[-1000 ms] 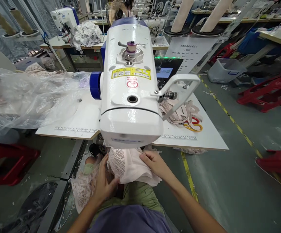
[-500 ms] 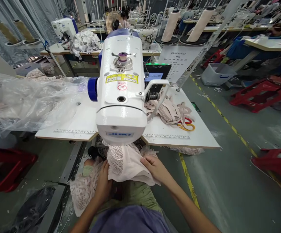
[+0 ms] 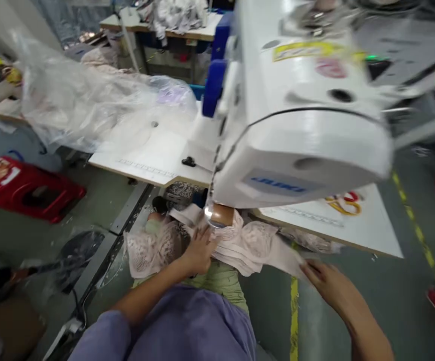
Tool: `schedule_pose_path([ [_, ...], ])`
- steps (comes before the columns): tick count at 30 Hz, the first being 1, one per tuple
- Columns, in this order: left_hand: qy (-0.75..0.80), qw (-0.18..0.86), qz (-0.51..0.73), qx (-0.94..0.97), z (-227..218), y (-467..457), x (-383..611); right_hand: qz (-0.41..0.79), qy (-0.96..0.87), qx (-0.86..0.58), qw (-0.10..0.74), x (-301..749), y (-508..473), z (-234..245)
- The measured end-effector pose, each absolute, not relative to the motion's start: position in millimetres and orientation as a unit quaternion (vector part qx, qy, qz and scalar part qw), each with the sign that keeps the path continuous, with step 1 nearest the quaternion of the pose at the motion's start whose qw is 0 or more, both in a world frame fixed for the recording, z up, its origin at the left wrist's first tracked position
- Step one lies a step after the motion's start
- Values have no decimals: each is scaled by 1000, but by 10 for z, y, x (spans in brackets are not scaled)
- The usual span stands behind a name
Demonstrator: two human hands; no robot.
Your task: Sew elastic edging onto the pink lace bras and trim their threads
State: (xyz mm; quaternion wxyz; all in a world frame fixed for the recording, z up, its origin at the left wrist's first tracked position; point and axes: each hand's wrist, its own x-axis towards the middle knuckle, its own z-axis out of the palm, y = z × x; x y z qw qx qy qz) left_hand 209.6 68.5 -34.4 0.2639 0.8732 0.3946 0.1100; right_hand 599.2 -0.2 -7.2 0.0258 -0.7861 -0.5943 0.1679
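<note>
Lower right, the right hand (image 3: pixel 328 283) pinches the bra (image 3: pixel 257 243); lower centre, the left hand (image 3: pixel 199 253) touches it, grip unclear. Work at the machine (image 3: pixel 296 160) looks unfinished, remainder untold.

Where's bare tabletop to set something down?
Left tabletop, between plastic sheeting and machine head; right tabletop, outward of the scissors. Crowded: below the machine head, lace garments and left hand; right hand holds a pale band.

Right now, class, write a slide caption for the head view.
Left hand on pale lace fabric at a white sewing machine, right hand holding a pale band out to the side.
</note>
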Motion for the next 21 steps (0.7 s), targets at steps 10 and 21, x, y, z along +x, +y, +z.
schedule_pose_path([
  [10,764,163,30,624,-404,432,349,165,-718,-645,204,4337,726,-477],
  [21,714,230,-116,651,-308,-266,209,196,-641,-686,285,4059,363,-340],
])
